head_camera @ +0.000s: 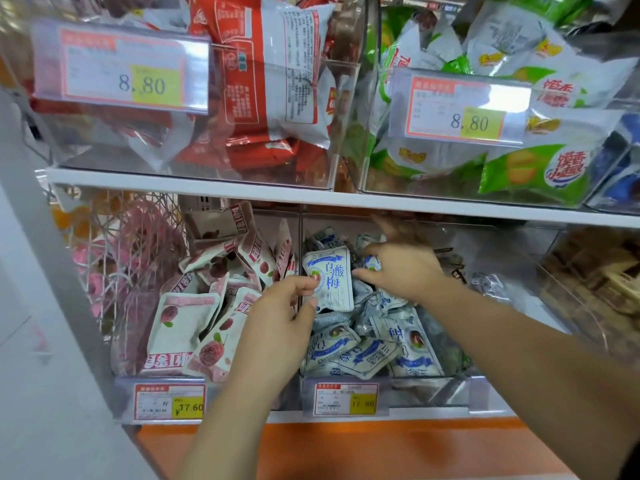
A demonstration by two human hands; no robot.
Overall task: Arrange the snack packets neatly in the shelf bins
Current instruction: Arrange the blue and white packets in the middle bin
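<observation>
Both hands are inside a clear lower-shelf bin (429,388) full of white-and-blue plum packets (349,355). My left hand (282,315) pinches the left edge of one upright white-and-blue packet (331,280) between thumb and fingers. Further back in the same bin, my right hand (403,268) grips a small blue-and-white packet (372,263) at its fingertips. The bin to the left (119,362) holds several white-and-pink packets (180,323) lying in a loose heap.
The upper shelf (194,187) carries clear bins of red-and-white packets (273,81) and green-and-white packets (533,168), each with an 8.80 price tag. A wire basket (114,244) with pink items stands at far left. A bin of brown goods (595,285) sits at right. An orange base runs below.
</observation>
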